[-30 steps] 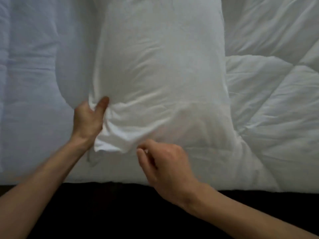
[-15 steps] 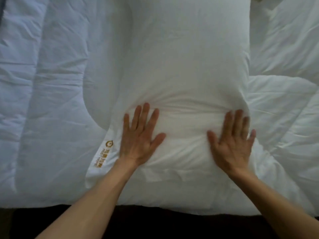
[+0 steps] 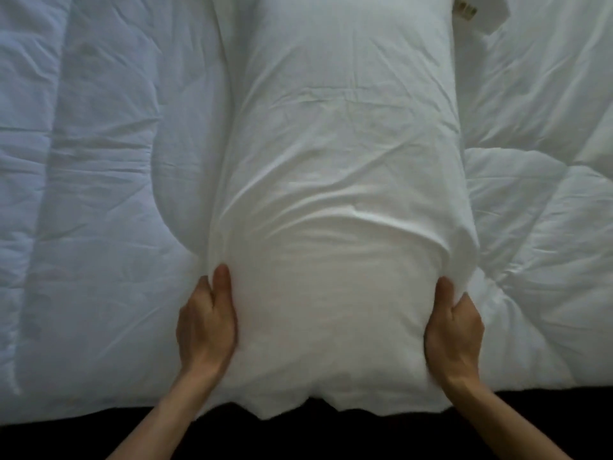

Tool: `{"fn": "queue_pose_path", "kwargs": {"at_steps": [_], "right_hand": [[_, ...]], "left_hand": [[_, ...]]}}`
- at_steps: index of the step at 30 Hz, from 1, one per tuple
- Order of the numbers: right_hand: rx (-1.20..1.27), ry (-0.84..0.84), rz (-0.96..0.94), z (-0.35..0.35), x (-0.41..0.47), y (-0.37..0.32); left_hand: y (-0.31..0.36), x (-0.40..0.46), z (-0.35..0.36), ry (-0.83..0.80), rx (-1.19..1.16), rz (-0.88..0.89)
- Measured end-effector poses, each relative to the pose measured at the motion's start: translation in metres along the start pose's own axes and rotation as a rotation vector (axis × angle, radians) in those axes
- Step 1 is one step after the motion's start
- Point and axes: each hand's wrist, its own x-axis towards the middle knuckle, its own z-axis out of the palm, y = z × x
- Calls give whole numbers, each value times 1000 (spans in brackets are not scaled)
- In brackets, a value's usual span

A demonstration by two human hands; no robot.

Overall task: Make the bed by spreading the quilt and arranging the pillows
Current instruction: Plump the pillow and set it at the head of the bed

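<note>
We see the pillow cased in thin white woven cloth, matt, smooth in the upper part and drawn into fine creases where it bunches lower down. Under the pillow, the quilt is softer, puffier white cloth, matt too, stitched into padded panels with shallow wrinkles along the seams. Right of the pillow's far corner, we make out a small cloth tag with yellowish print, too blurred to read.
</note>
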Motion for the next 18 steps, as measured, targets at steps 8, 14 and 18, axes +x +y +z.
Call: {"fn": "queue_pose_path", "kwargs": {"at_steps": [8, 14, 18], "right_hand": [[-198, 39, -249, -3, -14, -12], [-551, -61, -866, 37, 45, -78], [-495, -187, -168, 37, 103, -20]], "left_hand": [[58, 4, -10, 135, 88, 435], [83, 30, 53, -48, 538, 928], [34, 13, 71, -148, 597, 921]]}}
